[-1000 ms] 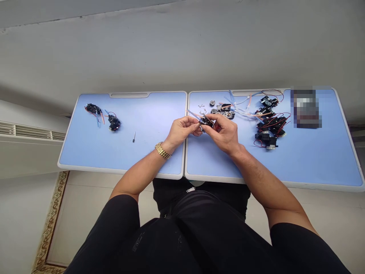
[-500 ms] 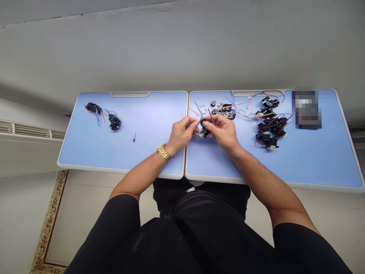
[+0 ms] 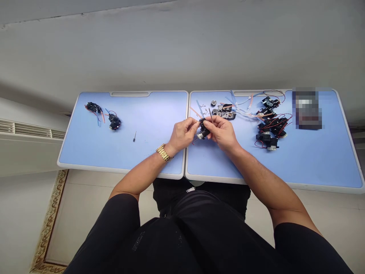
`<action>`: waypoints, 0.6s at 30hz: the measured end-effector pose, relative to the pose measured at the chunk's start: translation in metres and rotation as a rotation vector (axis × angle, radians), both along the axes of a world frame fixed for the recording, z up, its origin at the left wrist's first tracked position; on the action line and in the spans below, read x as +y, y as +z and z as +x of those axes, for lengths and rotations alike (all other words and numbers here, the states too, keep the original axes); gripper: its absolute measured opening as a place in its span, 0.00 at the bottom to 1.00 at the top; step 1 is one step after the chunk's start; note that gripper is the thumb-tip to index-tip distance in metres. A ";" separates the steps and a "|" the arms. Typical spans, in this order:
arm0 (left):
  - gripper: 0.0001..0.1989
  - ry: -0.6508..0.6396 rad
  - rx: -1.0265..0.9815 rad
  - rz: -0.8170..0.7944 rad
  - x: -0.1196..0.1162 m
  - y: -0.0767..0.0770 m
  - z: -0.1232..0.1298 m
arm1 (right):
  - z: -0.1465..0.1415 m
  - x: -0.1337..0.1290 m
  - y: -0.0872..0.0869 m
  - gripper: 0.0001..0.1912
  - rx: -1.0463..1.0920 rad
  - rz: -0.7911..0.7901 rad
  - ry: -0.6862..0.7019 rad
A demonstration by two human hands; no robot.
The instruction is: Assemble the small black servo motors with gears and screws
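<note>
Left hand point(image 3: 184, 133) and right hand point(image 3: 224, 132) both pinch the small black motor housing point(image 3: 203, 129) between their fingers, equally near it, its long axis slanting away from the person toward the loose gear parts point(image 3: 225, 112) just beyond.

Two-panel desk point(image 3: 159, 163): L panel has 2 small servo assys point(image 3: 114, 121) near back, short pin point(image 3: 134, 136) to their R. L hand point(image 3: 182, 134) & R hand point(image 3: 224, 133) meet near the seam, servo point(image 3: 203, 128) btw them. Behind hands, on R panel: gear parts point(image 3: 225, 111). Further R: servo pile point(image 3: 269, 125), then blurred item point(image 3: 307, 108) by back R corner.
</note>
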State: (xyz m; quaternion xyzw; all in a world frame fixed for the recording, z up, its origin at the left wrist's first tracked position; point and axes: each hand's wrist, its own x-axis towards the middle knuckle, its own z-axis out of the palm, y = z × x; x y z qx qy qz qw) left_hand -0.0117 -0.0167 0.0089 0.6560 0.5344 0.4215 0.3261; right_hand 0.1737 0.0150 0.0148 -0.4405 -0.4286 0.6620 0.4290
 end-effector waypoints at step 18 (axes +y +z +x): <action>0.12 0.039 0.114 0.170 0.000 0.005 -0.005 | 0.007 0.005 -0.001 0.35 0.066 -0.123 0.086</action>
